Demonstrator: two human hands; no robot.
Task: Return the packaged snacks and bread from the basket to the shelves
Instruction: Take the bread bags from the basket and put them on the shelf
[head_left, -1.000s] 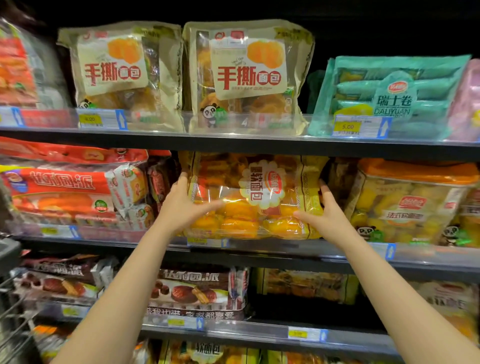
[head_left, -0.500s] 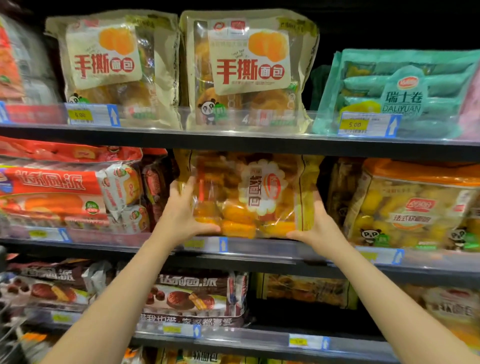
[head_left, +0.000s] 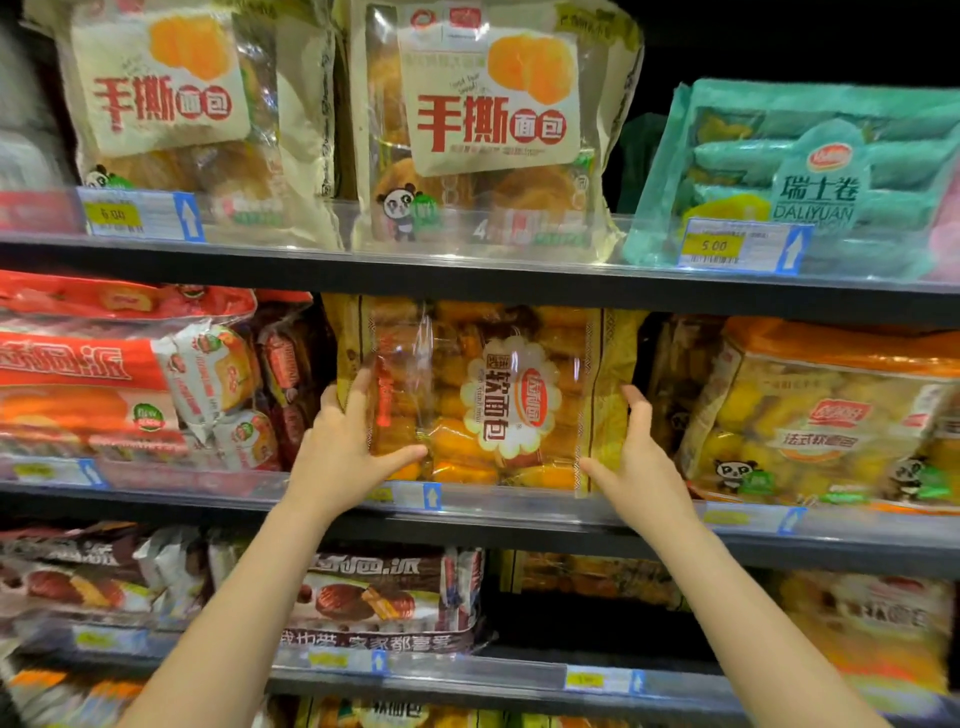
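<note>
The bread bag fills its slot, red packs tight on its left, a yellow bag right, upper shelf close overhead.
</note>
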